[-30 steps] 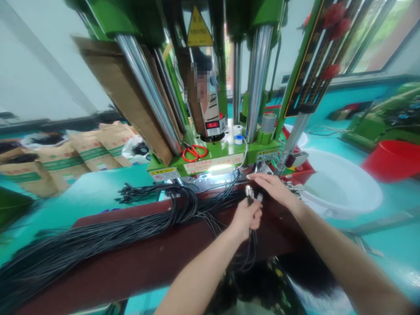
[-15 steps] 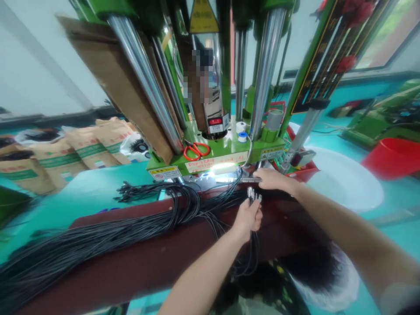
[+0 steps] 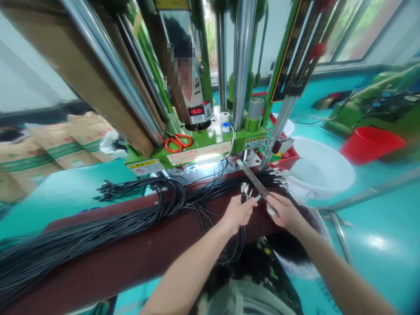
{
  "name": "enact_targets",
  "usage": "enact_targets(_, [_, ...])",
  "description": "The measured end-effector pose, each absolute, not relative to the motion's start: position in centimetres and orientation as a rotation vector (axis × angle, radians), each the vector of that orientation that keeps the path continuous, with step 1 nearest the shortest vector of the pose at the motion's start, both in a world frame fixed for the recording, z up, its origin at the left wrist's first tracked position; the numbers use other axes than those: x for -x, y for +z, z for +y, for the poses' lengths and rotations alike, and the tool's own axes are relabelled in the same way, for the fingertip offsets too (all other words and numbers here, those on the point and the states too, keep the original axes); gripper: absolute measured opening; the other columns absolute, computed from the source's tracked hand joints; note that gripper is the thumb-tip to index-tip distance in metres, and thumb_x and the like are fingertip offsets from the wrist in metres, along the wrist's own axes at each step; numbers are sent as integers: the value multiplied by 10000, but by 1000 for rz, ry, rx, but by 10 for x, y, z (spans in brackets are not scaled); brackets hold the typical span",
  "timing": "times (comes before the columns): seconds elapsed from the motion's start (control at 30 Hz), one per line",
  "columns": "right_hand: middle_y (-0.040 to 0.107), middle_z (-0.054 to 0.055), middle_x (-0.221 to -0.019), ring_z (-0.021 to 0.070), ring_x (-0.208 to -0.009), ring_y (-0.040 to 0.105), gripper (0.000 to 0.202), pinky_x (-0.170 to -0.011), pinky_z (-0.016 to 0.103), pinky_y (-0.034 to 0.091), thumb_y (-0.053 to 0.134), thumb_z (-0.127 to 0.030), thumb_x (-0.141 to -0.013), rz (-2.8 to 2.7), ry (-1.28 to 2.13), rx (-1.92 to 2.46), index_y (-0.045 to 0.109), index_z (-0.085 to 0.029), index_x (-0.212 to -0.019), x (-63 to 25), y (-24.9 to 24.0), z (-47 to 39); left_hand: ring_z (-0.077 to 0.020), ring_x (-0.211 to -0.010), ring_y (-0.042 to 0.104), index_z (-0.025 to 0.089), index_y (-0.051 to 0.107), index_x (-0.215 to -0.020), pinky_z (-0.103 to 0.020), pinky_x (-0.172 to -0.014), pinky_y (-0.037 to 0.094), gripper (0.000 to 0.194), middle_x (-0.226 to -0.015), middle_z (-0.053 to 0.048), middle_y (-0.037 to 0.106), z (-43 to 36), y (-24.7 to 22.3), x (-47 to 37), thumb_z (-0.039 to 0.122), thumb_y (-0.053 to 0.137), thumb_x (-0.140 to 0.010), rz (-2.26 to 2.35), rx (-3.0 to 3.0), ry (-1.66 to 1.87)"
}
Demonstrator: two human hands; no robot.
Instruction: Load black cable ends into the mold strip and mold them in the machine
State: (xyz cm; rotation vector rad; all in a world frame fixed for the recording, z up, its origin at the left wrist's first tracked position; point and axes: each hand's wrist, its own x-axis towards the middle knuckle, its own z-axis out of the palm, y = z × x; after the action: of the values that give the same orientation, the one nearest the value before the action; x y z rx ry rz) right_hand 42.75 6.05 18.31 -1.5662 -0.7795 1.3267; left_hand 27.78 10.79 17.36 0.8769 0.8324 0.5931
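My left hand (image 3: 238, 213) is closed round several black cables (image 3: 242, 240), whose metal connector ends stick up above the thumb. Close on its right, my right hand (image 3: 284, 211) grips the near end of a narrow metal bar (image 3: 253, 178) with small notches or holes along it. The bar slants away from me, its far end close to the lit metal bed of the green press (image 3: 210, 148). Between the two hands a small pale piece shows by the left fingertips; I cannot make out what it is.
A long bundle of black cables (image 3: 98, 240) runs along the brown board (image 3: 138, 258). Cable ends with connectors (image 3: 280, 176) lie at the right. Orange-handled scissors (image 3: 179, 142) rest on the press. White tub (image 3: 323, 166) and red bucket (image 3: 370, 146) stand at right.
My right hand has drawn back from the press bed towards me, bringing the metal bar up beside my left hand. The left hand still holds its cables. The view has swung to the right.
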Motion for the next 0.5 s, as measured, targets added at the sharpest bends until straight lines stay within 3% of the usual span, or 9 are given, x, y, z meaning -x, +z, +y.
enact_targets(0.17, [437, -64, -516, 24, -320, 258, 386, -290, 144, 154, 472, -518, -805, -722, 1182, 1414, 574, -184, -968, -412, 174, 57, -16, -280, 212, 164, 488, -670, -157, -288, 130, 296, -373, 107, 316, 103, 176, -283, 412, 648, -670, 899, -946, 575])
enact_targets(0.5, [481, -43, -530, 40, -336, 325, 477, -269, 149, 243, 494, -518, -800, -769, 1069, 1460, 559, -163, -1113, -406, 169, 53, -14, -283, 228, 152, 506, -656, -149, -285, 135, 275, -372, 99, 323, 102, 183, -283, 393, 639, -671, 910, -977, 528])
